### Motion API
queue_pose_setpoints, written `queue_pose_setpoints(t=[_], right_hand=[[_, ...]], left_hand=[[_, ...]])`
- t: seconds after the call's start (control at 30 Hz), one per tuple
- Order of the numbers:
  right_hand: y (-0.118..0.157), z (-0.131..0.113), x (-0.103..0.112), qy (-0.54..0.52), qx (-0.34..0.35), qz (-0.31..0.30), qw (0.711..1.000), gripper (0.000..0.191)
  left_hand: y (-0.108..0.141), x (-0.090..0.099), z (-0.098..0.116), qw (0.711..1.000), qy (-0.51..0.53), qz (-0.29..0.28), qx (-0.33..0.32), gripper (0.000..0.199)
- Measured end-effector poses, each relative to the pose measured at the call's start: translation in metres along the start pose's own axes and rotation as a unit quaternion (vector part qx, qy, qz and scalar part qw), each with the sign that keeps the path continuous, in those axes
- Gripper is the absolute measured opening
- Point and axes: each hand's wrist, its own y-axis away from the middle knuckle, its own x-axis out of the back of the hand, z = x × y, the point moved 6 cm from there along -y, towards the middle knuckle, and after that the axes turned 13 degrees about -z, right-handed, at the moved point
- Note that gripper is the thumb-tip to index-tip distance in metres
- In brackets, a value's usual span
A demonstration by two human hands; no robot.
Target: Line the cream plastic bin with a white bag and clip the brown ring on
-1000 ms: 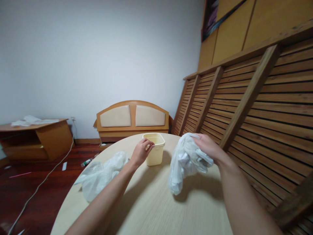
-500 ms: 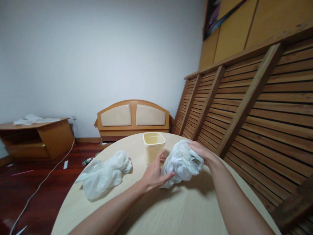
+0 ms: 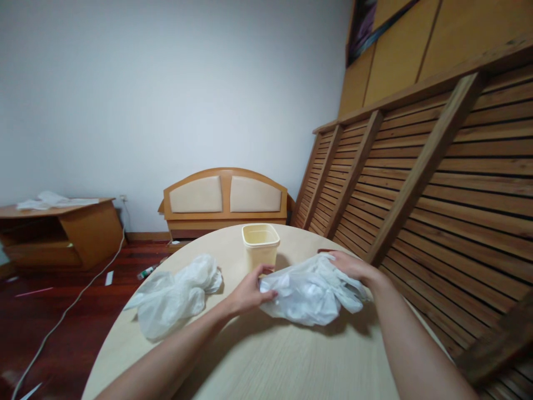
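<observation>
A filled white plastic bag (image 3: 306, 294) lies on its side low over the round pale table (image 3: 320, 355). My left hand (image 3: 251, 290) pinches the bag's left end between thumb and fingers. At the bag's upper right, my right hand (image 3: 348, 265) grips the gathered plastic, its fingertips partly hidden. Just behind my left hand stands a cream square container (image 3: 261, 244) with an open top. A second crumpled plastic bag (image 3: 177, 297) rests on the left part of the table, touched by neither hand.
Beyond the table is a wooden headboard (image 3: 226, 194). Large slatted wooden panels (image 3: 416, 205) lean on the right. At the left, a low cabinet (image 3: 91, 230) carries white plastic, and a cable (image 3: 70, 314) runs over the dark red floor.
The filled bag has gone from upright and bunched to stretched out sideways. My left hand has moved left with its end, and my right hand slightly right and down.
</observation>
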Motion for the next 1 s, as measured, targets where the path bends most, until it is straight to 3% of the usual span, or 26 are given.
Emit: queue_pose_setpoints(t=[0.13,0.23,0.4,0.5,0.63,0.77,1.0], right_hand=[[-0.004,0.021,-0.015,-0.002,-0.032,-0.035,0.999,0.021],[-0.003,0.028,-0.014,0.022,-0.029,-0.003,0.999,0.028],[0.013,0.005,-0.012,0.121,0.061,0.072,0.988,0.039],[0.025,-0.012,-0.029,0.135,0.105,0.039,0.984,0.037],[0.034,-0.012,-0.058,0.096,0.11,-0.075,0.986,0.049],[0.038,-0.006,-0.072,0.058,0.082,-0.116,0.988,0.071],[0.036,-0.027,-0.089,0.097,0.099,-0.086,0.987,0.064]], left_hand=[[0.013,0.017,-0.008,0.996,-0.052,0.053,0.042,0.046],[0.019,0.021,-0.007,0.984,-0.14,0.104,0.025,0.03],[0.025,0.014,0.001,0.965,-0.224,0.137,0.029,0.029],[0.033,0.006,0.007,0.95,-0.266,0.142,0.08,0.04],[0.045,-0.012,0.007,0.937,-0.299,0.119,0.138,0.063],[0.046,-0.027,0.009,0.945,-0.304,0.102,0.067,0.067],[0.038,-0.024,-0.004,0.966,-0.222,0.127,-0.027,0.059]])
